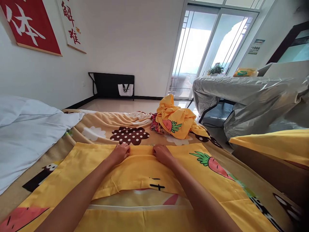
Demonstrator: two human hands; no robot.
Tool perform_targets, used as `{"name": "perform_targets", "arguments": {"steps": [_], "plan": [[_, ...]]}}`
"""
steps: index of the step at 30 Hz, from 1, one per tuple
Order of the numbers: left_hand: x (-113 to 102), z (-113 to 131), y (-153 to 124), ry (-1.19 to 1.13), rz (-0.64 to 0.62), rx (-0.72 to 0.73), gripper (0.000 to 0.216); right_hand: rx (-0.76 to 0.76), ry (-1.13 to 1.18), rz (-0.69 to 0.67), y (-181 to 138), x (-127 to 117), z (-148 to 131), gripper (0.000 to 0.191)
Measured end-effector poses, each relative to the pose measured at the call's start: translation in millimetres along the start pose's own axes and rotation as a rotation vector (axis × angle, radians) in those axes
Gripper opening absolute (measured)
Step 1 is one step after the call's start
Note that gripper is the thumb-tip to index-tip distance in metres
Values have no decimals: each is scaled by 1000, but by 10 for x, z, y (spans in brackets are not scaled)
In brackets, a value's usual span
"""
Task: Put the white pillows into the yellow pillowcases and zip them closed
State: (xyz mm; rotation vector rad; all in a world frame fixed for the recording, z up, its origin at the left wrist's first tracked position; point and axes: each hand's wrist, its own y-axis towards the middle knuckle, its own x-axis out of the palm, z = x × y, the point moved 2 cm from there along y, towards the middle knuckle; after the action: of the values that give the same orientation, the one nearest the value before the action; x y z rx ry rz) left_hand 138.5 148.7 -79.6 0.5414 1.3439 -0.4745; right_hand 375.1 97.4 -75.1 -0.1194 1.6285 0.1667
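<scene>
A yellow pillowcase (91,164) printed with pink carrots lies spread flat across the bed in front of me. Its near side gapes, showing paler inner cloth and a white strip. My left hand (122,152) has its fingers curled on the cloth close to the far edge. A short way to the right, my right hand (162,151) grips the same far edge, knuckles up. Between the hands the cloth is slightly bunched. Fingertips of both hands are mostly hidden. A loose thread hangs on the fabric between my forearms.
Crumpled yellow cloth (178,120) lies at the bed's far edge. A white pillow or quilt (33,125) is on the left. Another yellow cloth (272,141) lies over a brown box (260,167) at right. Behind stands a plastic-covered table (241,87).
</scene>
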Motion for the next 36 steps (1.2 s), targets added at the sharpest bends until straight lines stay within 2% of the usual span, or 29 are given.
{"name": "perform_targets", "arguments": {"steps": [8,16,22,26,31,33,36], "plan": [[-3,18,13,52,2,32,12,-20,-90,19,-51,-52,-35,23],[-104,-46,104,95,132,-22,20,75,-142,91,65,-131,-46,26],[33,50,116,203,187,-51,25,134,-177,134,134,4,-100,32],[118,-10,97,213,201,-95,24,170,-153,117,127,75,-38,32],[-27,-144,27,214,202,-152,22,165,-102,118,37,-16,16,33],[-93,-63,-29,219,223,-154,24,170,-86,134,-37,-58,-78,35],[-58,251,-121,135,225,-55,34,82,18,168,-167,-39,-368,34]]}}
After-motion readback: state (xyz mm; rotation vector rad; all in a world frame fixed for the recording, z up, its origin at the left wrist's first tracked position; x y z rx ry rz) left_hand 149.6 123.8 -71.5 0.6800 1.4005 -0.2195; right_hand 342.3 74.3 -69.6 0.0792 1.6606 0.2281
